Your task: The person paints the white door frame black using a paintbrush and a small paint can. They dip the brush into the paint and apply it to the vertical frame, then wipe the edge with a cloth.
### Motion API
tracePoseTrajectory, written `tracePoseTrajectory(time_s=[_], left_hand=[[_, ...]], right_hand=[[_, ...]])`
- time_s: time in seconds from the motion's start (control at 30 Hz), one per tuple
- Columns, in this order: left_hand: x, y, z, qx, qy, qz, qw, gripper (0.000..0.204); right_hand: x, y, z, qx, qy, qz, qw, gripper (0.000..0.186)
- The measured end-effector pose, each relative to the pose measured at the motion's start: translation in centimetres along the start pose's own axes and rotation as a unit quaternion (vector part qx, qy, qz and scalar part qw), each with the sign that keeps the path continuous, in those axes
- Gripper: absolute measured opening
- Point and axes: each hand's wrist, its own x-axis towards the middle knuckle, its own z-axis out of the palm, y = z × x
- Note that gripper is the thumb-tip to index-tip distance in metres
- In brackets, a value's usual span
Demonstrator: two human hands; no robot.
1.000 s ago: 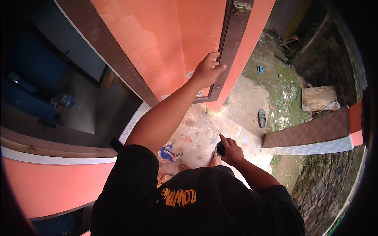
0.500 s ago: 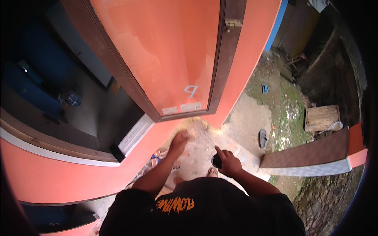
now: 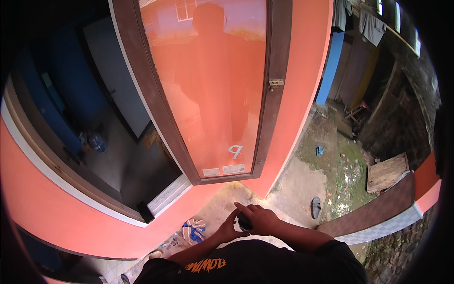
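My right hand is wrapped round a small dark object with a rounded edge, its index finger stretched out along the top. Most of the object is hidden, so its kind does not show. From the other side my left hand meets it, fingers and thumb curved to its upper and lower edges. Both hands are close together in front of my black shirt. Just beyond them stands a glass window in a brown wooden frame, set in an orange wall and reflecting a person's outline.
At left a doorway opens on a dark room with a clear plastic container. A striped cloth lies on the ground by the wall. To the right are a dark sandal, a blue item, a wooden board and a low tiled wall.
My hands, apart before, have come together at the dark object. The left hand has moved down and right, the right hand leftward. My view has tilted up, showing more of the window and hanging clothes.
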Motion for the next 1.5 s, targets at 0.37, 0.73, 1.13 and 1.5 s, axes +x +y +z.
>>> tracePoseTrajectory(time_s=[0.37, 0.73, 1.13, 1.5], left_hand=[[-3.0, 3.0, -3.4, -0.056, 0.078, -0.003, 0.995, 0.107], [-5.5, 3.7, -5.0, -0.096, 0.151, 0.01, 0.984, 0.114], [-7.3, 4.1, -6.6, -0.068, 0.256, 0.033, 0.964, 0.106], [-9.6, 5.9, -8.9, -0.056, 0.282, 0.045, 0.957, 0.11]], right_hand=[[2.6, -6.0, -3.7, -0.034, -0.018, -0.082, 0.996, 0.108], [3.7, -9.8, -5.4, -0.051, -0.014, -0.151, 0.987, 0.108], [4.8, -13.7, -6.4, -0.064, 0.007, -0.186, 0.98, 0.109], [5.2, -15.5, -8.4, 0.076, -0.047, -0.164, 0.982, 0.139]])
